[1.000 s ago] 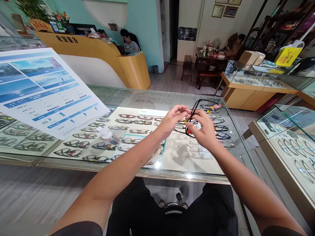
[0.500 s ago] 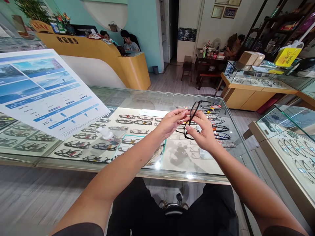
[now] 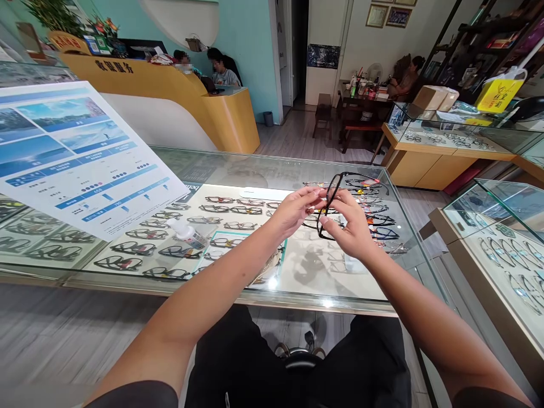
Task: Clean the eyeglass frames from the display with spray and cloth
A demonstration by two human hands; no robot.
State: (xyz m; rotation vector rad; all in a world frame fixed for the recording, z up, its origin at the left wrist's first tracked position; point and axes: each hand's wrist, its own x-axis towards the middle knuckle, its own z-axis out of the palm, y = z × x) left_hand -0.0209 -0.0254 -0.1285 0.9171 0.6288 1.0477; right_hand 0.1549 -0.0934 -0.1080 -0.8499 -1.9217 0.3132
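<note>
Black glasses [image 3: 334, 190] held above a glass display case [image 3: 348, 307]

The rim is pinched by the right hand [image 3: 349, 226]; the left hand's [image 3: 293, 212] fingers are narrowed beside it, their grip hidden. Far left, the case is partly covered by a cut-off printed sheet [image 3: 97, 164]. Inside, rows of spectacles [image 3: 123, 262] are displayed.

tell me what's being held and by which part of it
Black-framed glasses, held by the front frame in the right hand. The left hand is at the same part; whether it also grips cannot be told.
</note>
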